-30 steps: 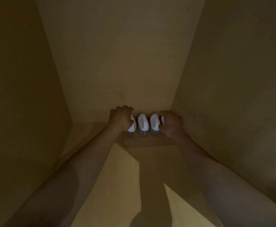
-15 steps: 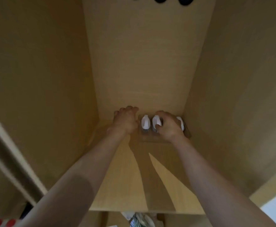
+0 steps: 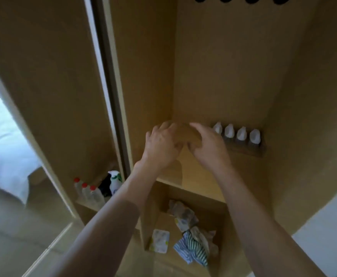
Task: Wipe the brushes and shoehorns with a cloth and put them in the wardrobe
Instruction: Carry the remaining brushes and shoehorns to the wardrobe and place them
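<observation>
Though motion blur smears both hands, the left hand (image 3: pixel 161 144) and right hand (image 3: pixel 207 145) hover close together above the wardrobe shelf (image 3: pixel 195 174), fingers loosely curled, gripping nothing visible. Four white brushes (image 3: pixel 236 133) stand in a row at the far right corner, with bare shelf nearer.

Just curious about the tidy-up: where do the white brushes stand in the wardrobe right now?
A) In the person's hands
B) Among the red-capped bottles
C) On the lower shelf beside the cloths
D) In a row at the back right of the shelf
D: four white brushes stand side by side against the back wall of the shelf, to the right of both hands.
</observation>
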Demonstrator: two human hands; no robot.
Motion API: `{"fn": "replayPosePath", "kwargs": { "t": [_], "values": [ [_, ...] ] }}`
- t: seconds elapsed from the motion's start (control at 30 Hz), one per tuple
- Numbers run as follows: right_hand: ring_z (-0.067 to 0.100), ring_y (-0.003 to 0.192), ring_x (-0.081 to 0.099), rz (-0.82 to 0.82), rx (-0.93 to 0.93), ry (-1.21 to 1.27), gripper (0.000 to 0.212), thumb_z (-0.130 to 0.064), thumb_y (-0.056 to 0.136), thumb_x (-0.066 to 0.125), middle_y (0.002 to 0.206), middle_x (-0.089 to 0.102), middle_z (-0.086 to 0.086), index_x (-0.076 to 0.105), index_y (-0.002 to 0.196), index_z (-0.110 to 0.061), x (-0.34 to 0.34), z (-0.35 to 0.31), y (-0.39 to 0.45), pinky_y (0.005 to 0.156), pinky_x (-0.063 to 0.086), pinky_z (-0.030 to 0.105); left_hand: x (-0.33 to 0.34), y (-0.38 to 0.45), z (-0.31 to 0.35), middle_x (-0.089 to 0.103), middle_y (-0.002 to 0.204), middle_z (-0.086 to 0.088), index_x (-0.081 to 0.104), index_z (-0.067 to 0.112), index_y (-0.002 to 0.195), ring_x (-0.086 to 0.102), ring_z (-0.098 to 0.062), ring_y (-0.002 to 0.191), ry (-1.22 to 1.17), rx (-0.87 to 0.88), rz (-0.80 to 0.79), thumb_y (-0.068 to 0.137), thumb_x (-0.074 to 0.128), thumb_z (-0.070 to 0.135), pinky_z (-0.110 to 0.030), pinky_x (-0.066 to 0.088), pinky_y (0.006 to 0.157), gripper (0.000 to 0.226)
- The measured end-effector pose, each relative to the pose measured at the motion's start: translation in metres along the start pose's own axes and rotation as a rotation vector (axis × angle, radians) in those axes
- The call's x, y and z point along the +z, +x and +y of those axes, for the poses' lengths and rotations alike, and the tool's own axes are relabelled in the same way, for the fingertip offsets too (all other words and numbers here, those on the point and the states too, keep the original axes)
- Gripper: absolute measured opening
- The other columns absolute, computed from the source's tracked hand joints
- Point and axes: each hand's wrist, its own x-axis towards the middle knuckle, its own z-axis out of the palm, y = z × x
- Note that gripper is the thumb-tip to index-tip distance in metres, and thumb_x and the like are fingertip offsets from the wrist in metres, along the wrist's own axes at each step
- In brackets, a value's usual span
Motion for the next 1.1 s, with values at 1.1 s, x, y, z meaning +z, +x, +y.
{"fn": "replayPosePath", "kwargs": {
  "t": [1.1],
  "values": [
    [-0.003, 0.101, 0.056, -0.566, -0.494, 0.728, 0.031, -0.024, 0.093, 0.068, 0.115, 0.060, -0.015, 0.062, 0.123, -0.029, 0.262, -0.539, -0.264, 0.083, 0.048, 0.015, -0.346, -0.506, -0.326, 0.056, 0.136, 0.003, 0.054, 0.025, 0.135, 0.055, -0.019, 0.121, 0.163, -0.915, 0.526, 0.090, 0.068, 0.028, -0.035, 0.042, 0.101, 0.047]
  ]
}}
